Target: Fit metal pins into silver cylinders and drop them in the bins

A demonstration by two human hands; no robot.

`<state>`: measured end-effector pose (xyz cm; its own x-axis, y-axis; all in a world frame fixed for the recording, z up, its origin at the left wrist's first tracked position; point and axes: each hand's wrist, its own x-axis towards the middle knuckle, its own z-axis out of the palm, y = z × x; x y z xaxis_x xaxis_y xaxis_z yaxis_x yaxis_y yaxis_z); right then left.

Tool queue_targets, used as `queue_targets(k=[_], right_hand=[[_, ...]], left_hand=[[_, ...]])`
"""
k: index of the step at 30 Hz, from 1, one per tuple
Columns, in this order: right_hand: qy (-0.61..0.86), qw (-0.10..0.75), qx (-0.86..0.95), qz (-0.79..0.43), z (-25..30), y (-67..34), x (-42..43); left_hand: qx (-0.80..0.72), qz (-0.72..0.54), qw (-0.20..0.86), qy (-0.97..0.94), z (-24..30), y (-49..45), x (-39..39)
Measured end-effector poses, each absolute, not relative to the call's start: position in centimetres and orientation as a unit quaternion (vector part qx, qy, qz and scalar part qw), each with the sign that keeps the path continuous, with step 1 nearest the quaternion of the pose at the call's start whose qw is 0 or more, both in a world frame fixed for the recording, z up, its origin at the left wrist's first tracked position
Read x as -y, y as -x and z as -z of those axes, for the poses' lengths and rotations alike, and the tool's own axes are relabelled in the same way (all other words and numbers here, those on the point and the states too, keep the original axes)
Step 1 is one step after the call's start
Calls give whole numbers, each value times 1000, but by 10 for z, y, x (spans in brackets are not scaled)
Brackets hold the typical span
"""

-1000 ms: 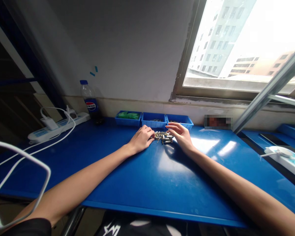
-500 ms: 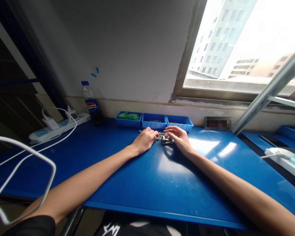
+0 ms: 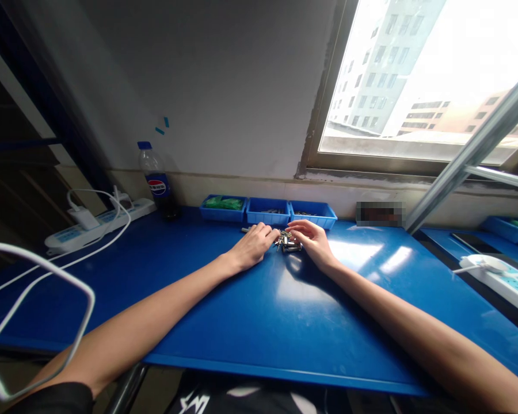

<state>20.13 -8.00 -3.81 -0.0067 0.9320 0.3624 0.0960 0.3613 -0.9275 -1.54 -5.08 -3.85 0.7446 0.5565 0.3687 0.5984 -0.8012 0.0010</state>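
Both hands work at a pile of metal fasteners (image 3: 291, 249) near the tabletop's (image 3: 242, 322) far edge.
A small metal piece (image 3: 245, 230) now shows beyond the left hand (image 3: 255, 244), separated from the pile, its long axis roughly along that edge; piled pieces point variously. I can't tell whether the left or right hand (image 3: 314, 240) grips anything.

The left arm (image 3: 164, 313) and right arm (image 3: 397, 313) stretch forward from the lower corners, slanting inward until the hands sit near each other, just apart. The left hand (image 3: 252, 246) is palm down, fingers (image 3: 271, 232) curled rightward. The right hand (image 3: 314, 240) turns inward, digits loosely bent, pointing left. Whether either hand's tips are pinching is too small to tell.
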Motion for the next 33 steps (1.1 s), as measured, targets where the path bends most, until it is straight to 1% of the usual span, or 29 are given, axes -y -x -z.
queue_targets(k=[3, 11, 14, 17, 20, 23, 28, 33], right_hand=[[428, 560, 605, -371, 38, -201, 80], [439, 547, 613, -364, 40, -202, 79], [440, 534, 631, -352, 40, -202, 80], [429, 510, 658, -351, 40, -202, 82], [411, 492, 672, -370, 39, -200, 84], [394, 490, 662, -408, 38, -200, 84], [402, 498, 620, -453, 40, -204, 80], [410, 499, 608, -462, 43, -206, 78]], left_hand=[[314, 235, 36, 919, 43, 18, 50], [277, 429, -84, 856, 45, 17, 59], [286, 475, -124, 823, 42, 15, 62], [315, 508, -192, 778, 41, 14, 61], [329, 525, -271, 737, 43, 13, 57], [330, 523, -316, 720, 46, 12, 55], [327, 495, -330, 734, 52, 11, 55], [329, 476, -305, 757, 49, 11, 56]])
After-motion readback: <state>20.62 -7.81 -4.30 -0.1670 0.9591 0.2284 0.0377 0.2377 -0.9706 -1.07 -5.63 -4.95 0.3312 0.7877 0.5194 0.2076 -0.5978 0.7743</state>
